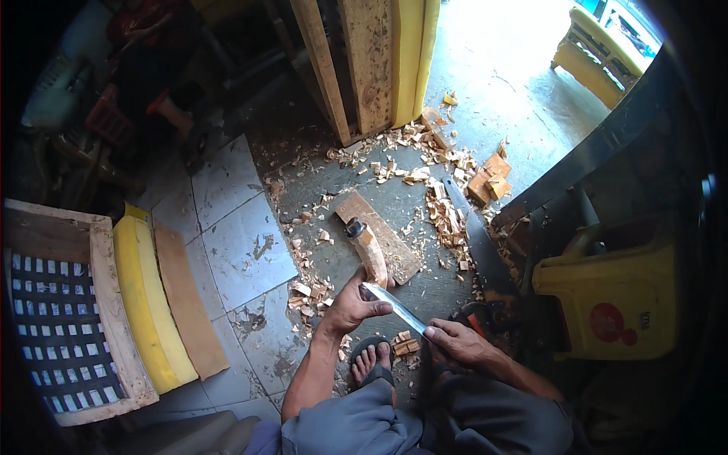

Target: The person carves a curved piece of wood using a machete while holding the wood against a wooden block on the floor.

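Observation:
My left hand [351, 307] is closed around the lower end of a curved piece of pale carved wood [371, 254], which has a dark cap at its upper end. In my right hand [459, 343] is a knife with a long bright blade [402, 309]. The blade slants up and left from my right fist, its tip reaching the left thumb and the base of the wood. Whether the edge touches the wood, I cannot tell. Behind the carved piece, a flat wooden board [394, 241] lies on the floor. The knife's handle is hidden in my right hand.
Wood chips [447, 216] litter the floor around a handsaw [485, 246] and wood blocks [489, 180]. A yellow plastic container [599, 280] stands at right. A webbed wooden frame [102, 303] and yellow foam [148, 303] are at left. Another person [155, 45] is at far left.

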A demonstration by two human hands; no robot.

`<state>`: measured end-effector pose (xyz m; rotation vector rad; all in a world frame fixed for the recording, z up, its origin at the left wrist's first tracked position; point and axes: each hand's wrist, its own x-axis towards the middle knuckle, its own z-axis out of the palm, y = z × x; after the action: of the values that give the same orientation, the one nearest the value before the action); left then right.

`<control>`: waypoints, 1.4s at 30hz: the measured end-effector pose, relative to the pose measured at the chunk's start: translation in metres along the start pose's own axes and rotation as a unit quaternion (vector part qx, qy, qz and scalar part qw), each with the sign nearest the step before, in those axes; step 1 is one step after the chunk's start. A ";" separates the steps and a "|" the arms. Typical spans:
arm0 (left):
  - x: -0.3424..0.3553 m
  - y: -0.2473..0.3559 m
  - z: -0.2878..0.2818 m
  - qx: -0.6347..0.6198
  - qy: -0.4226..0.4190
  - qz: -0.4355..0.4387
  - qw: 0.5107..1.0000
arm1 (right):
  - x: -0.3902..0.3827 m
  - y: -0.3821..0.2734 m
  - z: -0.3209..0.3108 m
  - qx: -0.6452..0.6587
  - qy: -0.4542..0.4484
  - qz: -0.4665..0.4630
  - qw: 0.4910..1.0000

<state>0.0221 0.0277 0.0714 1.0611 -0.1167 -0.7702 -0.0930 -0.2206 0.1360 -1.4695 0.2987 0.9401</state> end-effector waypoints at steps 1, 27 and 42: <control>-0.001 0.000 0.000 0.023 0.000 0.004 1.000 | -0.001 -0.002 0.000 0.011 -0.011 0.014 1.000; -0.010 0.017 0.019 0.136 0.071 -0.021 0.988 | -0.009 0.001 -0.014 0.181 -0.123 0.119 0.968; -0.008 0.009 0.026 0.149 0.104 -0.023 0.983 | -0.003 0.016 -0.005 -0.112 0.069 -0.034 0.991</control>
<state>0.0092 0.0158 0.0937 1.4273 -0.0295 -0.6920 -0.1049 -0.2287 0.1261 -1.7447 0.2486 0.8397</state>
